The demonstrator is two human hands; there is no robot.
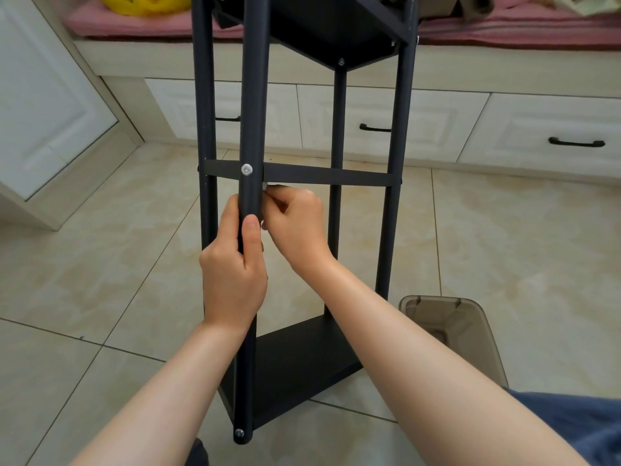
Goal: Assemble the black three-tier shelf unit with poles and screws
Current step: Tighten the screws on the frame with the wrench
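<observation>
The black three-tier shelf unit [302, 361] stands on the tile floor in front of me, with several black poles running through its tiers. My left hand [232, 264] grips the nearest pole [253, 95] just below the middle tier [319, 174], thumb lying up along it. A silver screw head [246, 169] shows where that pole meets the middle tier. My right hand [295, 227] is curled behind the same pole under the middle tier, pinching a small metal part [265, 187] that is mostly hidden. Another screw [239, 432] sits at the pole's foot.
A translucent brown plastic bin [450, 327] stands on the floor at my right, close to the shelf's base. White drawers with black handles [576, 142] line the back under a pink-cushioned bench [504, 25]. A white cabinet [43, 105] is at the left.
</observation>
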